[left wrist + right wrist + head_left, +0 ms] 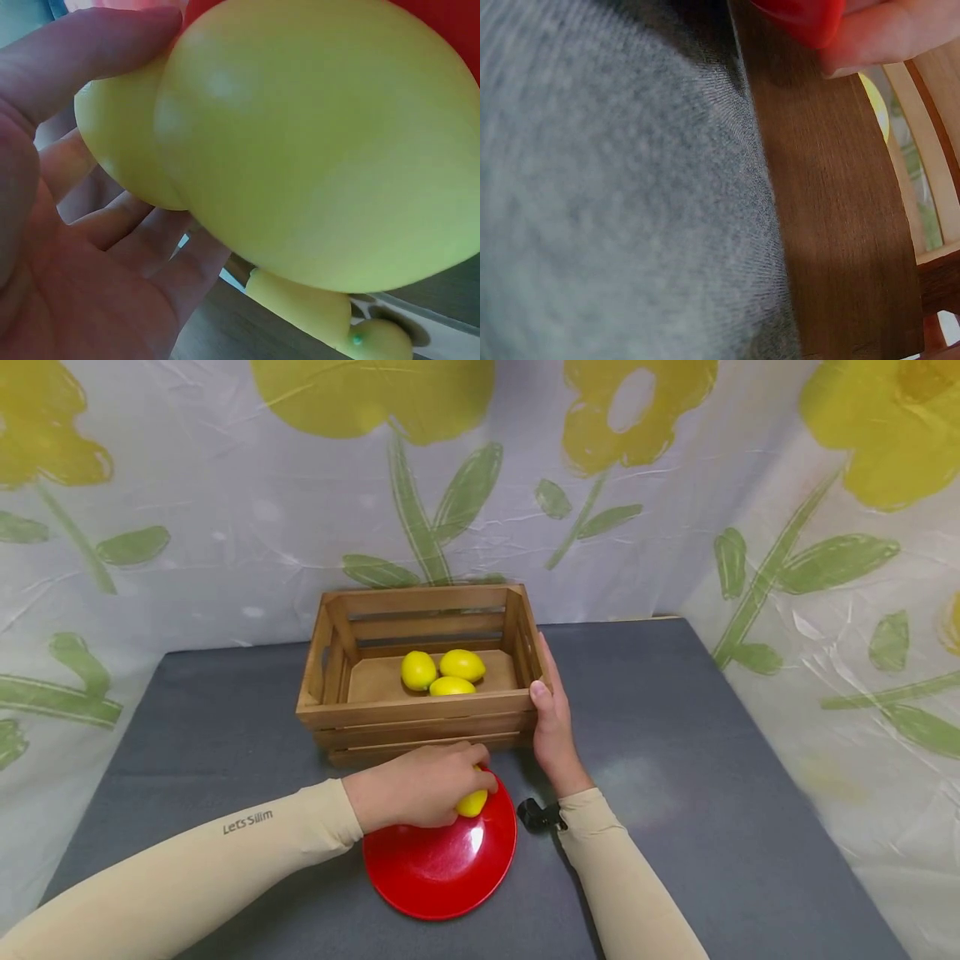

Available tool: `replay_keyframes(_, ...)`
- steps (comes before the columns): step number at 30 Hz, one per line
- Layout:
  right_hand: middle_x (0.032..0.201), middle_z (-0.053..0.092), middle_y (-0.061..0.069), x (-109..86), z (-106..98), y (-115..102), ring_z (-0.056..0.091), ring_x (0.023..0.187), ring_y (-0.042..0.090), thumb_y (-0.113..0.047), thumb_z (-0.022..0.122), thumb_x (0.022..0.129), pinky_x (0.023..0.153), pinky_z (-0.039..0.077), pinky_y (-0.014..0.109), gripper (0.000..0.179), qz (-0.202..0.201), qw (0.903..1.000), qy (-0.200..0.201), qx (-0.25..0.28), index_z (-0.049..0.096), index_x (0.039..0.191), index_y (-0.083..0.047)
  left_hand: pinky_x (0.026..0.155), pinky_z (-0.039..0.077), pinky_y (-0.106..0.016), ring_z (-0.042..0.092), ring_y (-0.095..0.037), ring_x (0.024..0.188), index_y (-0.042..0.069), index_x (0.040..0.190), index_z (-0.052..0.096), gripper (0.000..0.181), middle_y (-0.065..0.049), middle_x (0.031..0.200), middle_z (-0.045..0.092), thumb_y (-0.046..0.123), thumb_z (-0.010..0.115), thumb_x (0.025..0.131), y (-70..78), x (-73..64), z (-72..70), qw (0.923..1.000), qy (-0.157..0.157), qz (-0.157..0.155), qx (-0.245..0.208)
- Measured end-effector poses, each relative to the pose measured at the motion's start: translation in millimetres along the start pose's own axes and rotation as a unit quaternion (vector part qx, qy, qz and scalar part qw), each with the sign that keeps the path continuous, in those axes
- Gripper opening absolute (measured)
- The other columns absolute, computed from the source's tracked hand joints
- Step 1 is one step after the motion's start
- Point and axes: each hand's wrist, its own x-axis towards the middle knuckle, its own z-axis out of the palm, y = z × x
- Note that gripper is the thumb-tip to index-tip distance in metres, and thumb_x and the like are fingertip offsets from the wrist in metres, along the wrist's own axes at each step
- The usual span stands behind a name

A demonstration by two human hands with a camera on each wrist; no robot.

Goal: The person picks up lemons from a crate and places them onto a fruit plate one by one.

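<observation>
Left hand (pixel 420 789) clasping a lemon (pixel 472 802) at the red plate's (pixel 442 868) 12 o'clock edge; right hand (pixel 551 718) flat, fingers straight, against the crate (pixel 420 710).

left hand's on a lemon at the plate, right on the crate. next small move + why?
Probably lift the lemon clear of the red plate: the left hand already grips it, three lemons lie in the wooden crate, and the right hand rests against the crate's side.

I see a grey table (pixel 712 760) backed by a white curtain (pixel 225 527) printed with yellow flowers and green leaves.
</observation>
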Motion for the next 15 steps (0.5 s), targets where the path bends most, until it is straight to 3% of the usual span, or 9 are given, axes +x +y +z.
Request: replay_keyframes(15, 0.177, 0.025, -0.016, -0.3, 0.5, -0.7, 0.032, 0.159, 0.024, -0.047, 0.042, 0.101, 0.127, 0.027, 0.065, 0.070, 0.002, 1.0000, -0.001, 0.001, 0.026, 0.170, -0.047, 0.083, 0.065, -0.031, 0.062, -0.019, 0.122, 0.028, 0.137, 0.073, 0.067, -0.004, 0.140, 0.065, 0.024, 0.099, 0.075, 2.2, -4.6, -2.0, 0.9998, -0.006, -0.015, -0.006)
